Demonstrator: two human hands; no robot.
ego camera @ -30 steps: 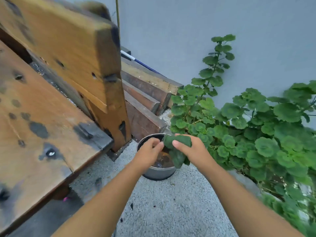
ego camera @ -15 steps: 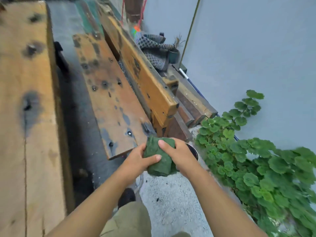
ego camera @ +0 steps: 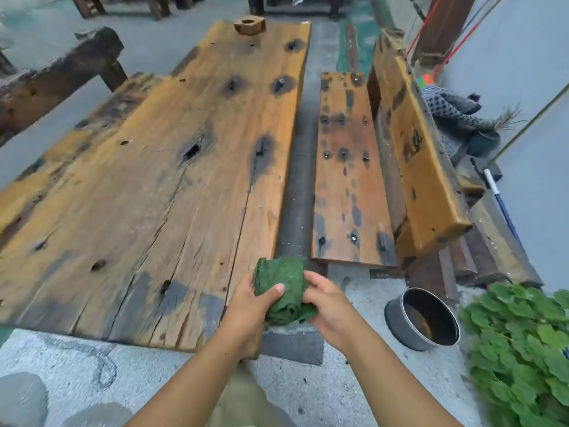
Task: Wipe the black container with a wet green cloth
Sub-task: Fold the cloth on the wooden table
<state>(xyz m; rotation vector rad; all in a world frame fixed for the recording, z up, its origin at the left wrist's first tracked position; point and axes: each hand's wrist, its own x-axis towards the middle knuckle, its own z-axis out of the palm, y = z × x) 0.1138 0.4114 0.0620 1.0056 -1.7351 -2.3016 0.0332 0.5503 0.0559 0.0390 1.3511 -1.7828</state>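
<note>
The left hand (ego camera: 246, 303) and right hand (ego camera: 331, 306) are still gripping the bunched green cloth (ego camera: 278, 288) between them. The pot (ego camera: 397, 317) — behind them 0.5 s ago — is now sitting off beyond the right hand.

A: Tabletop (ego camera: 154, 195) state?
B: Weathered planks, dark knots, long cracks. Small wooden block (ego camera: 249, 25) with a hole, sitting at far end.
A: Floor (ego camera: 354, 392)?
B: Grey concrete. Dark round pot (ego camera: 397, 317) upright on it, right of tabletop, just beside leafy plant (ego camera: 523, 349). Stacked timber (ego camera: 492, 251) lying along the wall, behind the bench (ego camera: 348, 180).
</note>
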